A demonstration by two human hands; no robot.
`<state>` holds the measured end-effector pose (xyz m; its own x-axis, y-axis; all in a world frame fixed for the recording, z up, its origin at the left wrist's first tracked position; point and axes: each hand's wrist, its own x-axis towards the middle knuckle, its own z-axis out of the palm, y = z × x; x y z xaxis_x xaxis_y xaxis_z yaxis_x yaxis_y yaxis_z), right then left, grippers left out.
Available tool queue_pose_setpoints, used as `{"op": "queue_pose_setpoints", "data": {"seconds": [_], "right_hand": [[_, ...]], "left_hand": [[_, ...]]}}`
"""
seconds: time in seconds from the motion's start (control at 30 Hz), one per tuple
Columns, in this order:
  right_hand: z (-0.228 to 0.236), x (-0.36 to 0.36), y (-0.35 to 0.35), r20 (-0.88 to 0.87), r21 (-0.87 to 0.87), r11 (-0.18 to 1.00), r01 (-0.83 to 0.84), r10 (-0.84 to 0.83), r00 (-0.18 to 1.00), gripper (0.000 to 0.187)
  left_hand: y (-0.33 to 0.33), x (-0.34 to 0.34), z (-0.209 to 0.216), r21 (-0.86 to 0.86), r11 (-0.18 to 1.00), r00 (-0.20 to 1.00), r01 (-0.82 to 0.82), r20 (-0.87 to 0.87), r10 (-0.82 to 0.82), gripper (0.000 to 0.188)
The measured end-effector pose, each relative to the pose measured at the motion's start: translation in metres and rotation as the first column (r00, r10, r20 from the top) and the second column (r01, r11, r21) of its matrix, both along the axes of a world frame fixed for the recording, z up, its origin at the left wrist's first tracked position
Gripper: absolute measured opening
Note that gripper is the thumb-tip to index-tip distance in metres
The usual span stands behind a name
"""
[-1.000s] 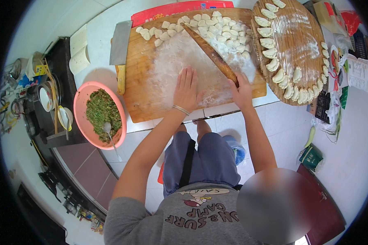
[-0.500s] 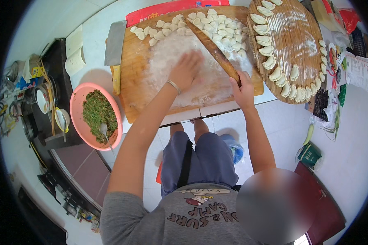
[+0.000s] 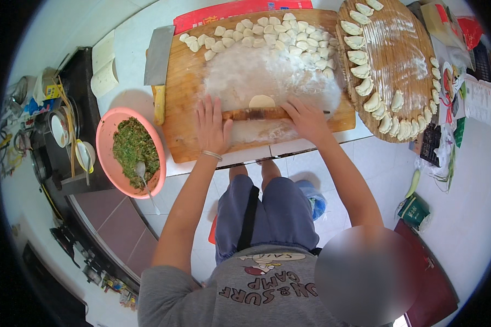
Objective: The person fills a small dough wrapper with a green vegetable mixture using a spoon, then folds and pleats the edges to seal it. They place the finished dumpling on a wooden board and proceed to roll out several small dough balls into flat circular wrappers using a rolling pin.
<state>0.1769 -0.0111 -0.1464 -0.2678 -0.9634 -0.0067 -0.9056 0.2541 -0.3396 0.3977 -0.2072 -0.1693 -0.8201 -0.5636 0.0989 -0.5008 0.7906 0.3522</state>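
A wooden rolling pin (image 3: 253, 114) lies crosswise on the floured wooden board (image 3: 183, 117). My left hand (image 3: 213, 126) rests flat at its left end, fingers stretched out and spread. Over its right end my right hand (image 3: 306, 121) lies open, fingers extended across the wood. A pale dough round (image 3: 262, 101) shows just beyond the pin's middle; its near edge is hidden under the pin. Many small flattened dough pieces (image 3: 248, 32) are spread along the board's far side, thickest at the far right.
A cleaver (image 3: 159, 57) lies along the board's left edge. Left of it, a pink bowl (image 3: 105, 158) contains green filling (image 3: 133, 144) and a spoon (image 3: 141, 170). At the right, a round wooden board (image 3: 398, 49) carries folded dumplings (image 3: 358, 57) around its rim.
The rolling pin has swung from a slant at the far side to lie crosswise nearer me. My left hand has moved left and nearer onto its end; a dough round now shows by the pin.
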Motion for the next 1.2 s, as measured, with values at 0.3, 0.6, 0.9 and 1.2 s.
{"op": "queue_pose_setpoints", "data": {"seconds": [0.3,0.6,0.9,1.2], "right_hand": [[0.0,0.018,0.003,-0.108,-0.007,0.985,0.174,-0.174,0.979,0.069],[0.0,-0.011,-0.045,-0.058,-0.154,0.966,0.208,-0.219,0.974,0.062],[0.0,0.002,-0.012,0.114,-0.123,0.974,0.188,-0.174,0.978,0.038],[0.011,-0.005,0.015,0.635,-0.095,0.834,0.544,-0.37,0.678,0.022]], "left_hand": [[-0.002,-0.01,0.019,0.041,0.994,0.995,0.1,-0.004,-0.1,0.066],[-0.047,-0.058,0.018,-0.047,0.998,0.999,0.036,0.029,-0.035,0.062],[-0.015,-0.081,0.026,0.115,0.878,0.862,0.465,-0.286,-0.42,0.05],[0.059,-0.078,0.006,0.06,0.996,0.989,0.062,-0.137,-0.053,0.064]]}}
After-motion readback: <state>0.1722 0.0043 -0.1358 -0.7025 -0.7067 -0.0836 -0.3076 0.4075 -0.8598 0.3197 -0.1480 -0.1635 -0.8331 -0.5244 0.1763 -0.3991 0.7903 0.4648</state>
